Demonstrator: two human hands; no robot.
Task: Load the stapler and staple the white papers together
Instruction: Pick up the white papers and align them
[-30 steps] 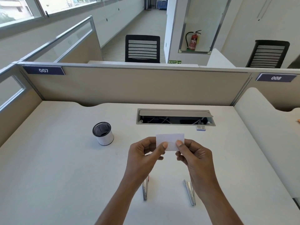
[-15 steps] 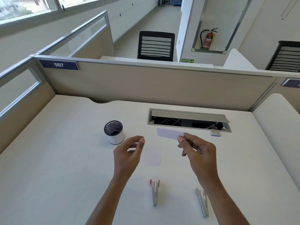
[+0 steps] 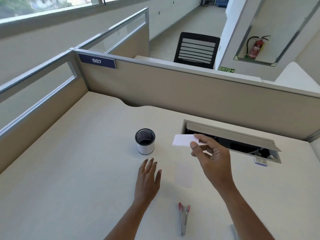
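We look down on a pale cream cubicle desk (image 3: 69,170) walled by beige partitions. Our right hand (image 3: 213,163) pinches a small white paper slip (image 3: 181,140) between thumb and forefinger, holding it above the desk in front of the open cable hatch (image 3: 233,135). A second white paper (image 3: 183,175) lies flat on the desk just below it. The silver stapler with pink trim (image 3: 183,218) lies nearer us. Our left hand (image 3: 147,181) hovers empty, fingers loosely spread, near the black mesh pen cup with a white base (image 3: 145,141).
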